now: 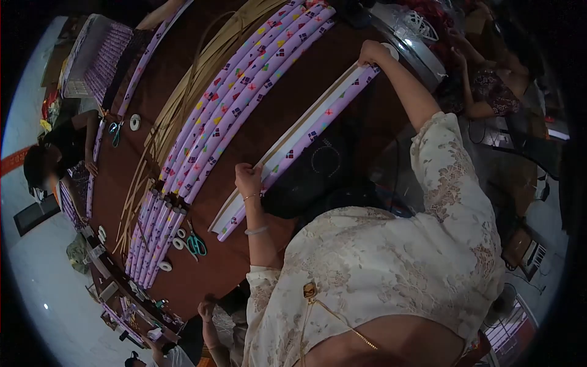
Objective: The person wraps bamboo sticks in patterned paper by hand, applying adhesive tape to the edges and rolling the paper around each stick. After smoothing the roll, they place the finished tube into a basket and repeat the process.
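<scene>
A long strip of purple patterned paper [327,112], partly rolled, lies slanting across the dark table in front of me. Its white underside shows along one side, with a narrow brown strip on it. My left hand [247,179] is closed on the paper near its lower end, the fingers pinching the edge. Near the upper end my right hand [372,54] pinches the same paper, fingers pressed together. Several finished-looking purple rolls [229,101] lie side by side to the left of the paper, apart from both hands.
Long brown strips [183,92] lie beside the rolls. Teal-handled scissors [195,244] and white tape rolls [178,243] rest near the lower rolls. More scissors [114,129] lie farther left. Co-workers sit at the left, lower edge and upper right; a shiny metal object [416,46] is at upper right.
</scene>
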`<control>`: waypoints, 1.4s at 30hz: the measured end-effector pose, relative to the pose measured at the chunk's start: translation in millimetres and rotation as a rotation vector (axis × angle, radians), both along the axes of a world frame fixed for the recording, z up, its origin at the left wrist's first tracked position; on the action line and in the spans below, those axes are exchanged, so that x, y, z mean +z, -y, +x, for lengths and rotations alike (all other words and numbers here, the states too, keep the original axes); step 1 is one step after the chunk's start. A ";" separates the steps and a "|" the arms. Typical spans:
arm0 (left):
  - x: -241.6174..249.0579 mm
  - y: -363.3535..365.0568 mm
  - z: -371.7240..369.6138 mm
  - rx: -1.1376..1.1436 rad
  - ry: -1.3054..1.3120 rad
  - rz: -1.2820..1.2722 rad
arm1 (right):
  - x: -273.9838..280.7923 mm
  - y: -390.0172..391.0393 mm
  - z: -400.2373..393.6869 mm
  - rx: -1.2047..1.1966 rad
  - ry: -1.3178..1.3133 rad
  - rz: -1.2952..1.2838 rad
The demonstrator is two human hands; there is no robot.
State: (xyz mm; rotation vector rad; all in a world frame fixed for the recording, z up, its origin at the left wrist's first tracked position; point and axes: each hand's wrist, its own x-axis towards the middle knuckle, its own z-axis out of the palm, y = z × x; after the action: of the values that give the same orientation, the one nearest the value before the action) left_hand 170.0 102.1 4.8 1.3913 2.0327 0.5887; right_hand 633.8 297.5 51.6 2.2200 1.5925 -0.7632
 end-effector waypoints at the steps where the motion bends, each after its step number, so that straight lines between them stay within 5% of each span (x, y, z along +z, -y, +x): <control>1: -6.5 0.3 -2.8 -0.014 0.020 0.027 | 0.8 0.4 1.3 -0.012 -0.011 0.000; 8: -6.5 1.5 -3.8 -0.001 0.046 0.009 | 0.4 5.2 4.4 -0.102 -0.044 0.048; 17: 12.2 -0.3 2.7 -0.031 -0.033 0.003 | -53.8 6.8 39.6 0.159 -0.043 0.215; 19: 28.1 -2.5 9.6 0.021 -0.007 -0.105 | -44.6 22.2 41.4 -0.022 -0.221 0.468; 29: 18.8 -1.6 5.5 -0.011 -0.082 -0.044 | -25.6 44.3 16.6 -0.171 -0.266 0.647; 34: 18.1 -2.2 6.8 0.080 0.097 -0.076 | -13.4 57.4 -9.5 0.021 -0.085 0.861; 36: 15.1 -5.7 6.9 0.029 -0.047 -0.097 | 9.4 77.0 -44.5 0.103 -0.022 0.962; 38: 1.2 -4.4 -0.8 0.033 -0.040 -0.078 | 18.9 100.9 -85.4 0.273 -0.284 1.041; 42: 11.3 -4.9 6.1 0.034 -0.098 -0.035 | 11.5 152.5 -176.3 0.691 -0.747 0.766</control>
State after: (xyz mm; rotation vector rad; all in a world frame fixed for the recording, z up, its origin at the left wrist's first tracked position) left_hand 176.1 107.0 16.0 1.3925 2.1372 0.5059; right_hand 457.5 145.0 63.0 1.5396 3.2109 -0.8979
